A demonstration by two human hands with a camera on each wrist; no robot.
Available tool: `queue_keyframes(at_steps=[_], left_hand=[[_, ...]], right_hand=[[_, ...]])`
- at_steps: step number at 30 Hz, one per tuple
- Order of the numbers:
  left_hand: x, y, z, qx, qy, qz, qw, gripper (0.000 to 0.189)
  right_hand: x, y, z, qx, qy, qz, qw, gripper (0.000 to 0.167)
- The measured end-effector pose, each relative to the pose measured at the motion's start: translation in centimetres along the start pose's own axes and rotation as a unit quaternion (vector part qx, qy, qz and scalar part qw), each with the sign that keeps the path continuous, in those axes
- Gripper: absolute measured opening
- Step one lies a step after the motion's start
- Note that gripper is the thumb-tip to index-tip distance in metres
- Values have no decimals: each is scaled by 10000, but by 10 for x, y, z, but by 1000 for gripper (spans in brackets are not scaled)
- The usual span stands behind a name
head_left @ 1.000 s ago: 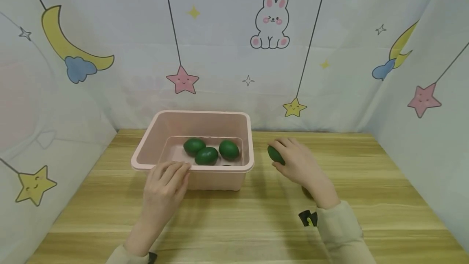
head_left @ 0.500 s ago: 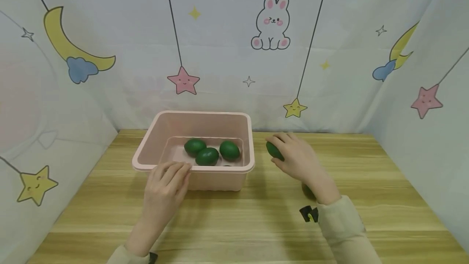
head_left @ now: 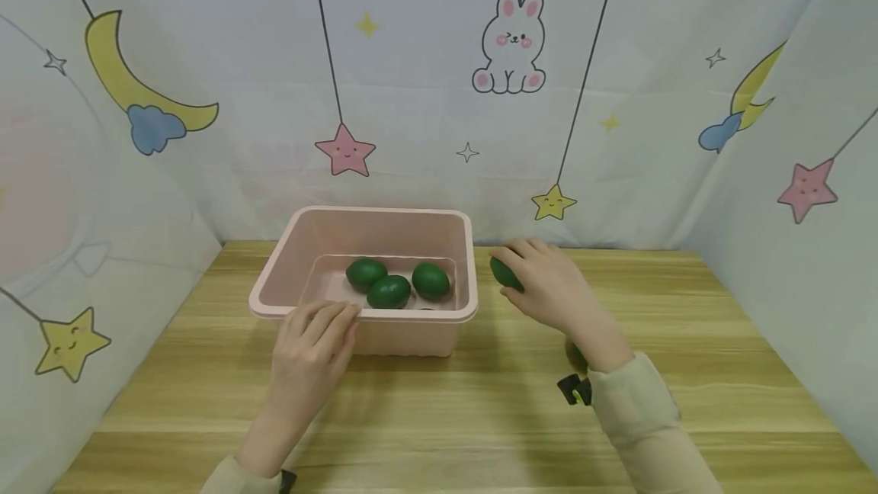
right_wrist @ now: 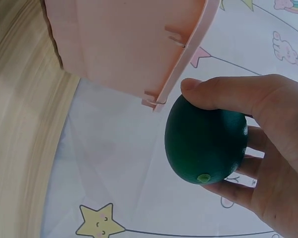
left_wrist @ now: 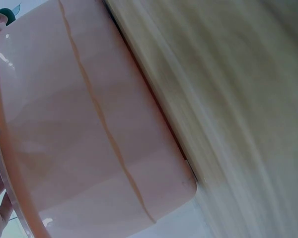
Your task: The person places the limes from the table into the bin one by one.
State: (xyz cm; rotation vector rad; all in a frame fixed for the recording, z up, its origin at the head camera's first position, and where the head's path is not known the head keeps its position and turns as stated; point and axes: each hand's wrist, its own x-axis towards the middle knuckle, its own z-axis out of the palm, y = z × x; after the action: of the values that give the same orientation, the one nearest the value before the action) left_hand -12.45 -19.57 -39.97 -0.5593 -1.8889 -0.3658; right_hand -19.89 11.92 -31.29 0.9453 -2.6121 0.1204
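Left hand [head_left: 312, 349]: left of centre of surface [head_left: 466, 433], back uppermost, fingers bent, thumb opposed in pinch; partly bare forearm [head_left: 264, 433] slanting rightward from near edge. Right hand [head_left: 549, 288]: toward far edge, thumb opposing curled fingers in grip; sleeved forearm [head_left: 641, 414] slanting leftward.

Wood-grain worktop [head_left: 466, 418] across the lower frame; pale fabric backdrop [head_left: 261, 36] behind and at both sides, printed with a white rabbit [head_left: 511, 44] top centre, a yellow moon [head_left: 113, 67] upper left; soft, even light.

A wooden table [head_left: 439, 410] bears a pink bin [head_left: 405, 337] and a rounded object [head_left: 575, 354].
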Motion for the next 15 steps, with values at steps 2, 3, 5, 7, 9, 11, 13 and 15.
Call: queue_keyframes(at_steps=[2, 3, 5, 7, 9, 11, 13, 15], left_hand=[[0, 0, 0, 3, 2, 0, 10000, 26], [0, 0, 0, 1, 6, 5, 10000, 26], [0, -1, 0, 2, 6, 13, 10000, 25], [0, -1, 0, 7, 10, 24, 10000, 25], [0, -1, 0, 4, 19, 34, 10000, 24], [1, -1, 0, 2, 23, 38, 10000, 24], [1, -1, 0, 4, 32, 37, 10000, 24], [1, 0, 0, 7, 24, 30, 10000, 24]], right_hand=[[2, 0, -1, -14, 32, -33, 10000, 52], [3, -1, -2, -20, 55, -53, 10000, 52], [5, -1, -3, -26, 93, -85, 9999, 51], [7, -2, -4, -17, 130, -109, 9999, 51], [8, -3, -5, -4, 141, -116, 9998, 51], [9, -3, -6, -3, 151, -122, 9998, 50], [10, -4, -7, -7, 156, -138, 9998, 49], [11, -4, -8, -20, 168, -156, 9997, 49]])
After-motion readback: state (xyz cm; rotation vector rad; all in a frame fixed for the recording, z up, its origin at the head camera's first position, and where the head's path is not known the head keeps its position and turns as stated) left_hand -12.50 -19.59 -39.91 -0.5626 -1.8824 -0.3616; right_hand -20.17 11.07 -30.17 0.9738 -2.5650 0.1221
